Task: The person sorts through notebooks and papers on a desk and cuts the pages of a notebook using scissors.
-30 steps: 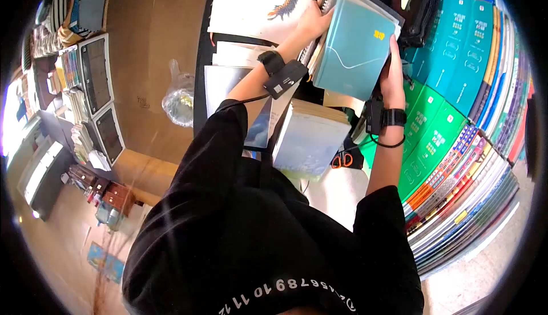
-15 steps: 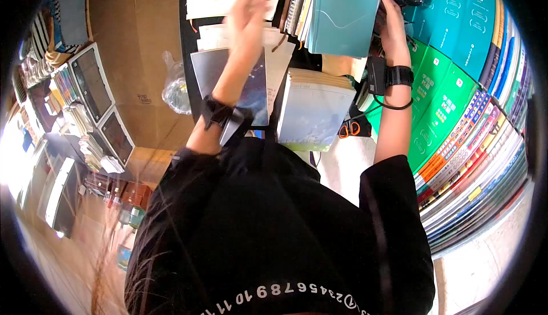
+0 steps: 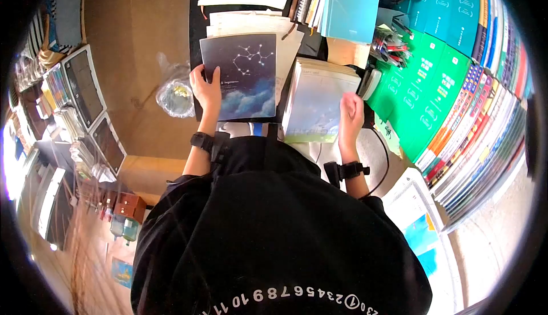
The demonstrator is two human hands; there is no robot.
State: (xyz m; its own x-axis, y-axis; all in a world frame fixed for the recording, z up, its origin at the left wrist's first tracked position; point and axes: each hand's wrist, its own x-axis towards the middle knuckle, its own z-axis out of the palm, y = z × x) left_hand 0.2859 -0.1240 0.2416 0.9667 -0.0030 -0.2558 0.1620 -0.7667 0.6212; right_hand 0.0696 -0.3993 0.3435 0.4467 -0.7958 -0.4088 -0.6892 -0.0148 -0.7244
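Note:
My left hand is at the left edge of a dark blue notebook with a constellation and clouds on its cover. Its thumb lies over the cover and its fingers are at the edge, closed on it. My right hand has its fingers curled in beside the right edge of a thick pale blue notepad. Whatever those fingers hold, if anything, is hidden. Loose cream papers lie under the dark notebook's top end.
Teal books and spiral notebooks stand at the back. Pens are bunched beside green boxes and a long row of books on the right. A clear plastic bag lies left, on brown cardboard.
My left hand has come down from the upper papers to the dark notebook's left edge. My right hand has moved down from beside the teal books to the pale notepad, its fingers now curled.

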